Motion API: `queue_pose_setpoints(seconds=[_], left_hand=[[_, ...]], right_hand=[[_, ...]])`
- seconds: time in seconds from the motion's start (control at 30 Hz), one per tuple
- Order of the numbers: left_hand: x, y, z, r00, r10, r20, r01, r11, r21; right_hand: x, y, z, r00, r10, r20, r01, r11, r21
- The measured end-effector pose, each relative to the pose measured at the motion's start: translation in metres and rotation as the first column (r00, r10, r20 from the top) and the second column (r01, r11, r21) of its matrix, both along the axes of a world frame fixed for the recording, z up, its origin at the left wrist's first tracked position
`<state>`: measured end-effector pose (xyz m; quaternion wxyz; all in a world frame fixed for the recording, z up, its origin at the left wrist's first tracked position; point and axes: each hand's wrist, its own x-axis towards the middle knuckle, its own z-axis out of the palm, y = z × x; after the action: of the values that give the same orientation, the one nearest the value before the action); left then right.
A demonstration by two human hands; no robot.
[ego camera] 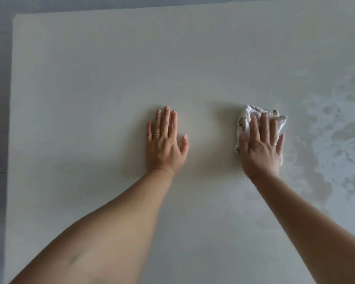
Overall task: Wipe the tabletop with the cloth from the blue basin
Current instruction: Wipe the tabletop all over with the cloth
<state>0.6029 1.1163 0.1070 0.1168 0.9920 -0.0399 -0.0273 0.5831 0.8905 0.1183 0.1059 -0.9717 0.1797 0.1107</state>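
Found the crumpled white cloth (244,121) with brown prints pressed onto the pale cream tabletop (90,89), right of centre, under the right hand (261,146), fingers straight and close together. Noted its long axis running away from the body. Saw the left hand (164,142) flat, fingers slightly spread, well apart leftward; judged wet streaky patches (340,140) just rightward nearer the right hand

The white cloth (243,122) (printed with small brown figures) lies bunched on the pale tabletop (111,78), right of centre, which is wet and blotchy along its right side.
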Motion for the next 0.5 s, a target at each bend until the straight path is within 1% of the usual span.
queue_pose_setpoints(seconds=[0.03,0.07,0.1,0.17,0.2,0.23,0.27,0.3,0.37,0.43,0.47,0.5], left_hand=[[-0.001,0.000,-0.001,1.000,-0.002,-0.010,0.002,1.000,-0.003],[-0.002,0.001,-0.002,1.000,-0.005,-0.024,0.004,1.000,-0.008],[-0.002,0.002,-0.002,0.999,-0.009,-0.036,0.009,1.000,-0.013],[0.000,0.003,0.001,0.998,-0.024,-0.063,0.022,0.999,-0.032],[0.000,0.005,0.003,0.997,-0.025,-0.070,0.022,0.999,-0.050],[-0.002,0.007,0.005,0.998,-0.016,-0.062,0.012,0.998,-0.069],[-0.006,0.010,0.007,0.999,0.004,-0.042,-0.007,0.997,-0.083],[-0.014,0.013,0.009,0.999,0.032,-0.013,-0.033,0.995,-0.094],[-0.042,0.018,0.014,0.998,0.046,0.032,-0.043,0.993,-0.109],[-0.084,0.016,0.014,0.999,-0.029,0.032,0.033,0.992,-0.121],[-0.105,0.012,0.013,0.997,-0.075,0.016,0.077,0.990,-0.115],[-0.124,0.008,0.011,0.994,-0.106,-0.005,0.105,0.989,-0.102]], right_hand=[[-0.009,0.019,-0.001,1.000,-0.020,-0.002,0.021,1.000,0.004],[-0.022,0.041,0.000,1.000,0.029,0.007,-0.029,1.000,0.012],[-0.038,0.062,0.001,0.991,0.133,0.027,-0.134,0.991,0.017],[-0.070,0.081,0.002,0.918,0.395,0.048,-0.396,0.918,0.023],[-0.079,0.075,0.002,0.872,0.487,0.054,-0.489,0.872,0.016],[-0.082,0.061,0.003,0.845,0.532,0.058,-0.533,0.846,0.007],[-0.081,0.043,0.002,0.851,0.522,0.059,-0.522,0.853,-0.014],[-0.078,0.025,0.001,0.884,0.464,0.052,-0.463,0.886,-0.029],[-0.072,0.001,0.002,0.968,0.249,0.019,-0.249,0.968,-0.001],[-0.073,0.011,-0.001,0.998,0.069,0.010,-0.069,0.998,0.010],[-0.078,0.027,-0.002,1.000,0.019,0.017,-0.019,1.000,0.015],[-0.087,0.044,-0.001,1.000,0.015,0.025,-0.015,1.000,0.026]])
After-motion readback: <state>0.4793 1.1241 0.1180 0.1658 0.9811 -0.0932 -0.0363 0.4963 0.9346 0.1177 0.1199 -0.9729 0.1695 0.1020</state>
